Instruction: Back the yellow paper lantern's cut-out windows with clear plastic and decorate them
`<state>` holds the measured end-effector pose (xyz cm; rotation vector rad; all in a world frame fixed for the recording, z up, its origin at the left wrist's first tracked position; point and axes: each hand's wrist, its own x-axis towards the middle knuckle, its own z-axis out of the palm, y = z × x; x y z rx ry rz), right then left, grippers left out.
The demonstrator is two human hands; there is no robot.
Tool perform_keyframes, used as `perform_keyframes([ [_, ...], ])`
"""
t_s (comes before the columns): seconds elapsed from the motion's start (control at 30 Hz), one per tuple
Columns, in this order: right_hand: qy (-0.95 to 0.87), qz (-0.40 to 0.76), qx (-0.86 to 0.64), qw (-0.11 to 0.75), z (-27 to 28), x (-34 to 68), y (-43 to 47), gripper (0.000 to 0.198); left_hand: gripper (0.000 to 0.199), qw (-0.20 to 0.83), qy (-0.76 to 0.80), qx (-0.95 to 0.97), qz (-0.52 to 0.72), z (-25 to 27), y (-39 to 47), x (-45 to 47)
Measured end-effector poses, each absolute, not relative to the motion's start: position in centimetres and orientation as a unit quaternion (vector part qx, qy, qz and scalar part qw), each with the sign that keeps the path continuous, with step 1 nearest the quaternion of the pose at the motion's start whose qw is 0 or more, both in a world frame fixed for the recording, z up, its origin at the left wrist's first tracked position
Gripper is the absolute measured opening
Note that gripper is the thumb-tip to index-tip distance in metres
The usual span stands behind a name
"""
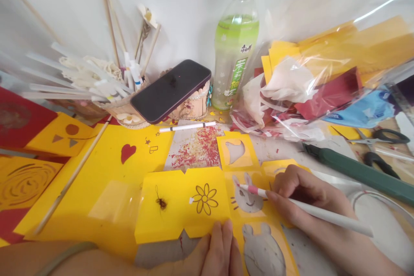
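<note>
My right hand is closed round a white marker pen with a pink band near its tip. The tip is at a rabbit face, a grey shape with whiskers and a smile framed in yellow card under a clear film. My left hand lies with its fingers stretched along the lower edge of a yellow card bearing a flower outline and a small dark knot of thread. Below the rabbit is another yellow-framed animal shape; above it is a curved cut-out.
A phone leans on craft-filled containers, near a green drink bottle. A slim white pen lies before them. At right are a plastic bag of coloured paper, scissors and a dark green cutter-like tool. A wooden stick crosses yellow sheets.
</note>
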<state>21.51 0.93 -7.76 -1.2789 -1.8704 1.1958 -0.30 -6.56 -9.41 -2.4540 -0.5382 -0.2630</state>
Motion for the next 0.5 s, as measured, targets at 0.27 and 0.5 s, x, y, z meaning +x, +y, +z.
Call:
perform_keyframes([
  [0.27,-0.697,0.446,-0.485,0.284,-7.8,21.38,0.93,0.027,0.016,0.307,-0.215,-0.921,-0.104,-9.18,-6.45,-0.11],
  [0.5,-0.694,0.447,-0.491,0.279,-7.54,21.2,1.0,0.025,0.017,0.308,-0.211,-0.921,-0.107,-9.38,-6.51,-0.14],
])
